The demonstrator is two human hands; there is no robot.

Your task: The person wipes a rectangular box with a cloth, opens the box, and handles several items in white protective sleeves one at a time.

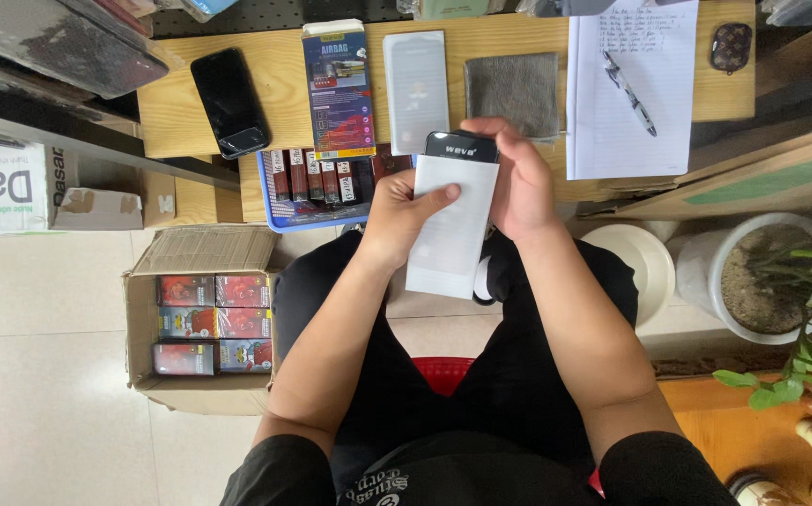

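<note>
1. I have one view only, from the camera worn on the head, looking almost straight down.
2. It sits close above the lap; both hands (pixel 462 201) fill the centre.
3. The counter (pixel 172 112) runs along the top edge, the tiled floor (pixel 41 375) down the left.

White packet (pixel 451 225) with black top, grey cloth (pixel 515 92), black phone (pixel 229 101), red cartons (pixel 213 323).

We grip a flat white package (pixel 450 225) with a black top between left hand (pixel 401 214) and right hand (pixel 516 178), above our lap.
</note>
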